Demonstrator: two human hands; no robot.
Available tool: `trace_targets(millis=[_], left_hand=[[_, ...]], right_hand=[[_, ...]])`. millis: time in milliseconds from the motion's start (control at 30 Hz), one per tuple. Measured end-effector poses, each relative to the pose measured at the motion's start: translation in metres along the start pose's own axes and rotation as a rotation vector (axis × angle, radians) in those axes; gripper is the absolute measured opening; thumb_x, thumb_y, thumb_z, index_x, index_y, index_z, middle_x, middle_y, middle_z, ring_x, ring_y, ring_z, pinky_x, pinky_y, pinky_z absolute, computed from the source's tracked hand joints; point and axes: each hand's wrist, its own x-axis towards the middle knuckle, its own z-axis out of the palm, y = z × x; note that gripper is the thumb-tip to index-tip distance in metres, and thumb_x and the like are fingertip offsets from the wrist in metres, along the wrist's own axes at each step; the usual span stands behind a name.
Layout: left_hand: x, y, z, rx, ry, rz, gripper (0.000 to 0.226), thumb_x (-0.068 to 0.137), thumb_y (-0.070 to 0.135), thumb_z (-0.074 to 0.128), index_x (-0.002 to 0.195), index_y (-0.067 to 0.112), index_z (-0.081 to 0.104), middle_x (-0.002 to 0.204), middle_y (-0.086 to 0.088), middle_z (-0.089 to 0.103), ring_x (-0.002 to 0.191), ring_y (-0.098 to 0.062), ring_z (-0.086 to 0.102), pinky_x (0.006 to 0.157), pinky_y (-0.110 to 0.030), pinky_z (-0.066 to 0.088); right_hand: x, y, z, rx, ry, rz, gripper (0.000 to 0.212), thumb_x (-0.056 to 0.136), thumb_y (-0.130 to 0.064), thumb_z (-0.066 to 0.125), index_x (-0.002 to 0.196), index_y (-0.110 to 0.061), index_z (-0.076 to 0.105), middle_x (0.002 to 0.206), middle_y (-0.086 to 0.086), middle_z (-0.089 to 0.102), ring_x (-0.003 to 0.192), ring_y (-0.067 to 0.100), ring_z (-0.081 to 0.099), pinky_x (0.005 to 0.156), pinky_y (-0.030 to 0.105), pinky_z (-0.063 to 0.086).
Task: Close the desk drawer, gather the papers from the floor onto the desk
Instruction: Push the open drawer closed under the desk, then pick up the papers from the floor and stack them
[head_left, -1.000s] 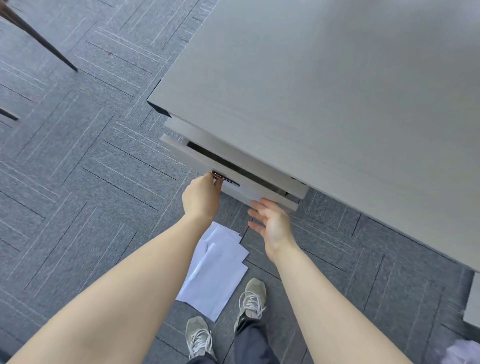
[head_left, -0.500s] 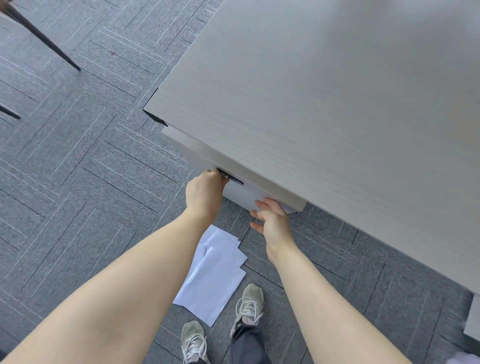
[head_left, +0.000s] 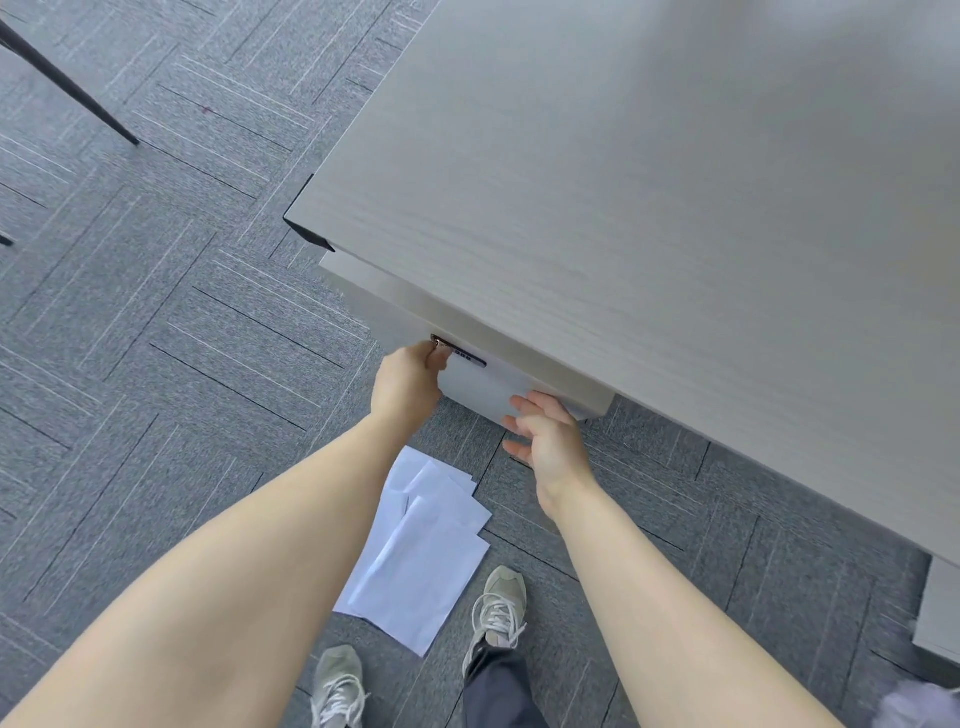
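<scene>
Pushed in since a second ago, the drawer no longer shows the dark gap that stood open under the desk; its pale front now sits tucked beneath the desk's near edge, close to the near left corner, and looks shut or all but shut. Both hands have followed it inward. At the front's upper edge the left hand is curled, its fingertips bunched against a small metal lock; whether they pinch the little piece at the lock's left end or only press there cannot be told. To the right, the right hand has its fingers loosely spread and slightly bent, the upper fingertips touching the lower right part of the drawer front, the palm turned toward it and holding nothing. On the grey carpet the papers lie as they did before: a loose overlapping fan of white sheets on the floor below the drawer, between the two forearms, just ahead of two grey sneakers. None of the sheets touches the desk. A thin dark furniture leg slants across the carpet at the far left, well apart from the desk. At the lower right corner of the view a blurred pale shape shows, too unclear to name.
</scene>
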Motion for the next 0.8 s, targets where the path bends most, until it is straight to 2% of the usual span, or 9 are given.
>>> trace_targets(millis=[100,233,367,500,600,667,700,733,800], left_hand=[[-0.004,0.002,-0.005,-0.095,-0.083,-0.032,0.035,0.089,0.045,0.048,0.099,0.016,0.065,0.104,-0.017,0.071,0.083,-0.035,0.072,0.073,-0.053,0.059],[-0.028,-0.024,-0.017,-0.13,-0.184,-0.094,0.06,0.088,0.054,0.05,0.131,0.011,0.053,0.125,-0.015,0.064,0.107,-0.035,0.065,0.09,-0.053,0.053],[-0.073,-0.122,-0.033,0.013,-0.269,-0.126,0.048,0.096,0.043,0.041,0.129,0.01,0.056,0.124,-0.011,0.065,0.111,-0.031,0.062,0.092,-0.039,0.045],[-0.086,-0.266,-0.03,0.056,-0.284,-0.314,0.039,0.095,0.036,0.043,0.116,0.01,0.062,0.112,-0.013,0.068,0.104,-0.035,0.064,0.087,-0.043,0.05],[-0.084,-0.365,-0.006,-0.017,-0.285,-0.466,0.031,0.088,0.034,0.048,0.095,0.009,0.064,0.093,-0.013,0.065,0.079,-0.033,0.062,0.072,-0.038,0.047],[-0.074,-0.428,0.022,-0.051,-0.293,-0.542,0.023,0.087,0.029,0.05,0.085,0.008,0.06,0.088,-0.015,0.06,0.071,-0.026,0.05,0.066,-0.035,0.037],[-0.065,-0.457,0.039,-0.056,-0.286,-0.564,0.023,0.086,0.027,0.052,0.084,0.007,0.061,0.087,-0.017,0.058,0.072,-0.024,0.046,0.067,-0.034,0.034],[-0.055,-0.485,0.056,-0.046,-0.277,-0.565,0.025,0.086,0.027,0.054,0.09,0.005,0.064,0.089,-0.02,0.059,0.074,-0.025,0.047,0.068,-0.034,0.035],[-0.033,-0.534,0.092,-0.025,-0.257,-0.534,0.037,0.091,0.024,0.055,0.117,-0.001,0.063,0.107,-0.023,0.064,0.089,-0.032,0.058,0.078,-0.038,0.043]], right_hand=[[-0.001,0.003,0.004,-0.021,0.025,-0.02,0.045,0.089,0.001,0.044,0.132,-0.014,0.049,0.134,0.007,0.055,0.106,0.021,0.057,0.098,0.045,0.047],[-0.019,0.015,0.012,-0.18,0.044,-0.063,0.052,0.091,-0.008,0.046,0.142,-0.018,0.042,0.13,0.004,0.057,0.108,0.02,0.055,0.094,0.04,0.047],[-0.045,0.077,0.016,-0.329,0.105,0.016,0.049,0.09,-0.016,0.052,0.139,-0.019,0.047,0.128,0.01,0.06,0.102,0.021,0.059,0.088,0.039,0.05],[-0.037,0.182,0.031,-0.332,0.138,0.175,0.047,0.089,-0.008,0.05,0.136,-0.014,0.048,0.124,0.019,0.063,0.086,0.023,0.055,0.063,0.031,0.044],[0.001,0.291,0.042,-0.437,0.147,0.324,0.035,0.085,-0.006,0.049,0.119,-0.011,0.057,0.113,0.018,0.065,0.074,0.023,0.051,0.055,0.027,0.037],[0.044,0.374,0.039,-0.558,0.152,0.351,0.025,0.073,-0.009,0.047,0.09,0.0,0.063,0.093,0.026,0.065,0.07,0.024,0.05,0.058,0.032,0.042],[0.068,0.412,0.037,-0.62,0.152,0.358,0.015,0.068,-0.01,0.046,0.072,-0.001,0.057,0.078,0.024,0.06,0.067,0.024,0.048,0.058,0.035,0.043],[0.091,0.448,0.034,-0.683,0.155,0.376,0.007,0.066,-0.01,0.046,0.062,-0.006,0.049,0.067,0.016,0.053,0.064,0.024,0.046,0.056,0.032,0.04],[0.125,0.505,0.028,-0.736,0.201,0.42,0.012,0.075,-0.014,0.05,0.064,-0.011,0.045,0.062,0.003,0.045,0.061,0.024,0.045,0.053,0.028,0.032]])
